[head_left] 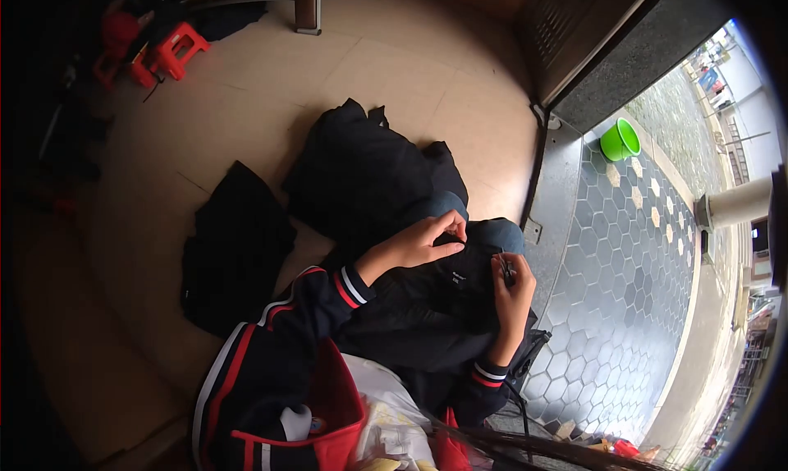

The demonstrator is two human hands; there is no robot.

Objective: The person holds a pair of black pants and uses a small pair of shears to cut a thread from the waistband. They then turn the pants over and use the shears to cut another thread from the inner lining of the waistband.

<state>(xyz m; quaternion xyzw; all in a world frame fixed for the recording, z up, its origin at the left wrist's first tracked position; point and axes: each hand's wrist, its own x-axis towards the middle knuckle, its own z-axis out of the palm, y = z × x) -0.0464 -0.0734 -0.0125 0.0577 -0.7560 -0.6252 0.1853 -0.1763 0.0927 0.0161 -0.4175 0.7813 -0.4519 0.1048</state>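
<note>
Across my lap lies a black garment (476, 294) with small white print (458, 279) near its collar area. My left hand (423, 240) reaches in over it, thumb and fingers pinched on the black cloth at a knee. On the other side, my right hand (513, 284) is closed around a small dark tool that looks like thread snips (508, 272), its tip pointing up beside the other knee. The printed part of the garment sits between both hands.
A pile of black garments (353, 167) lies on the floor ahead, and another black garment (234, 253) to the left. Red stools (179, 51) stand far left. At right, a door sill (546, 200) borders hexagonal paving with a green bucket (620, 140).
</note>
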